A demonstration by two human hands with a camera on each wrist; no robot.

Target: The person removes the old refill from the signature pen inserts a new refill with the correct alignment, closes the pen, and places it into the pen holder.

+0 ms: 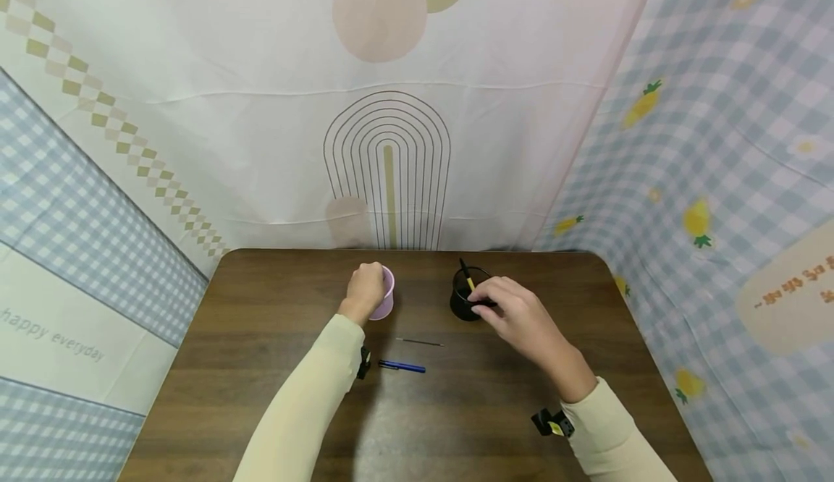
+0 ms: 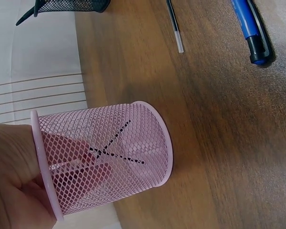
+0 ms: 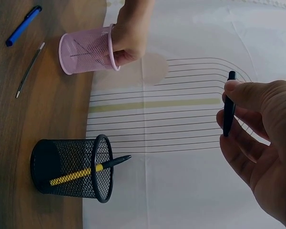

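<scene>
My left hand reaches over the rim into a pink mesh pencil cup. Through the mesh its fingers show blurred, near two thin dark sticks that cross inside; whether they grip one is hidden. Over a black mesh pencil cup, my right hand pinches a short dark pen piece between thumb and fingertips. A yellow pen with a dark pointed end leans inside the black cup, its end sticking out past the rim. Both cups stand upright, apart from each other.
A blue pen lies on the brown wooden table in front of the cups. Between it and the cups lies a thin pen refill. Patterned cloth hangs behind the table and along both sides.
</scene>
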